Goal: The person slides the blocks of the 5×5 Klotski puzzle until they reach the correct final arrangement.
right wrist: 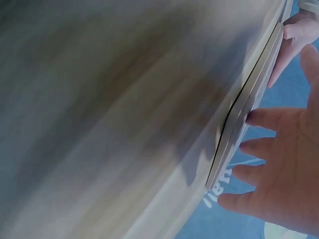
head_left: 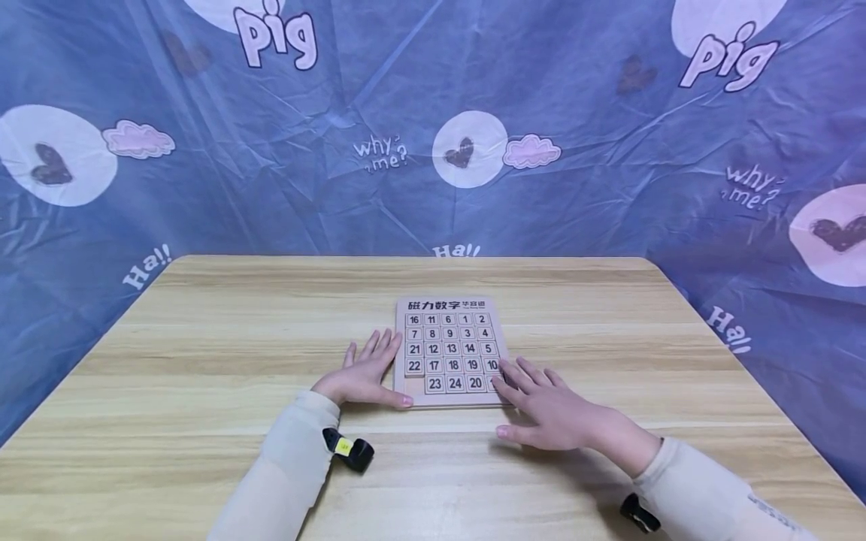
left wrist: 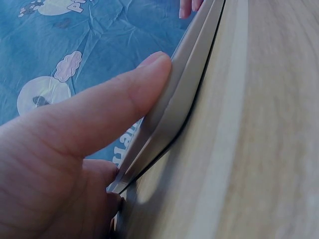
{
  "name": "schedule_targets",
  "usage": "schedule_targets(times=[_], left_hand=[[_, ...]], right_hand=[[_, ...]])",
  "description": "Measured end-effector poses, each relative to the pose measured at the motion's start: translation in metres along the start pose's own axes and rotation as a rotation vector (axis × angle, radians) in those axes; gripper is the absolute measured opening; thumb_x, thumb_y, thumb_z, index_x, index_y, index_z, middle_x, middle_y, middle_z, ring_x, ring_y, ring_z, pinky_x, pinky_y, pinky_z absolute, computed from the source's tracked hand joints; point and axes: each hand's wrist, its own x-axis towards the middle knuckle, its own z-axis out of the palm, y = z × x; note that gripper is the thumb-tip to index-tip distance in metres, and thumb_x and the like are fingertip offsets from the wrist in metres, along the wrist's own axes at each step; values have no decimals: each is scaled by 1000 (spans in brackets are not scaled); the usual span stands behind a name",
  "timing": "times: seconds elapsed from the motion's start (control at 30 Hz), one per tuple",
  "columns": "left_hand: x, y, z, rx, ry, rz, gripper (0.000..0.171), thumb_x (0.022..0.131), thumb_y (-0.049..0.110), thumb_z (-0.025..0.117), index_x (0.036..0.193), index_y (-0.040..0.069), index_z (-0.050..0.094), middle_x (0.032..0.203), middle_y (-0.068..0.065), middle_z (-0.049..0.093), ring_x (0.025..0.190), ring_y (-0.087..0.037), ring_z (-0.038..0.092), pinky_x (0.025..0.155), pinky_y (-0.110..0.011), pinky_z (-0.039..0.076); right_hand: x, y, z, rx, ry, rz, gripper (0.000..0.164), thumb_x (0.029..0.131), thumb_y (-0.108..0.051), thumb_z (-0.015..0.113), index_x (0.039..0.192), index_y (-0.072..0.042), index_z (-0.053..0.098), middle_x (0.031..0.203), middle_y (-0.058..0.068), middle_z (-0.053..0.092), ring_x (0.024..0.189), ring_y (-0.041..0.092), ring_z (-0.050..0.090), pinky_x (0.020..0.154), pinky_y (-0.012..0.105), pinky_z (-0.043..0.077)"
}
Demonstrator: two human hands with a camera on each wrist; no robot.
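A number sliding puzzle (head_left: 447,400) lies flat on the table, its lettered heading at the far side. Below tile 22 (head_left: 415,367), a blank space (head_left: 414,385) shows at the near left corner. My left hand (head_left: 365,378) rests along the left edge, fingers spread, its thumb (left wrist: 134,94) laid over the near rim. At the near right corner, my right hand (head_left: 551,409) reaches in with extended fingers. Its index fingertip (right wrist: 254,117) overlaps the last tile of the bottom row, partly hiding its number. The right thumb stays off the board.
The pale wood-grain table (head_left: 203,361) extends on both sides of the puzzle. A blue printed cloth (head_left: 379,203) hangs behind its far edge. Each sleeved wrist wears a small black camera.
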Motion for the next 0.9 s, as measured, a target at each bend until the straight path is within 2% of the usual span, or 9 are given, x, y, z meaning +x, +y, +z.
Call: schedule_targets(times=[0.2, 0.53, 0.73, 0.9], left_hand=[[0, -1, 1, -1, 4, 1, 112, 61, 57, 65, 139, 11, -1, 141, -12, -8, 126, -25, -13, 95, -49, -15], [0, -1, 1, -6, 5, 5, 113, 60, 57, 66, 139, 11, -1, 141, -12, -9, 126, -25, -13, 94, -49, -16], [0, -1, 1, -5, 4, 5, 113, 60, 57, 66, 139, 11, -1, 141, -12, -9, 126, -25, -13, 94, -49, -15], [1, -1, 2, -2, -1, 3, 113, 60, 56, 66, 139, 11, -2, 141, -11, -9, 126, -24, -13, 94, -49, -15]], right_hand=[[7, -3, 4, -7, 37, -42, 74, 81, -56, 42, 132, -3, 34, 139, 19, 16, 124, 40, 10, 91, 62, 13], [18, -14, 2, -36, -7, -58, 76, 81, -59, 39, 133, -3, 32, 140, 18, 15, 125, 38, 7, 92, 61, 13], [22, -10, -2, -21, -25, -44, 77, 81, -61, 35, 133, -5, 32, 140, 18, 13, 125, 38, 7, 92, 61, 12], [34, 3, -7, 16, -5, 19, 74, 82, -58, 39, 134, -5, 30, 140, 20, 12, 125, 40, 6, 92, 61, 11]])
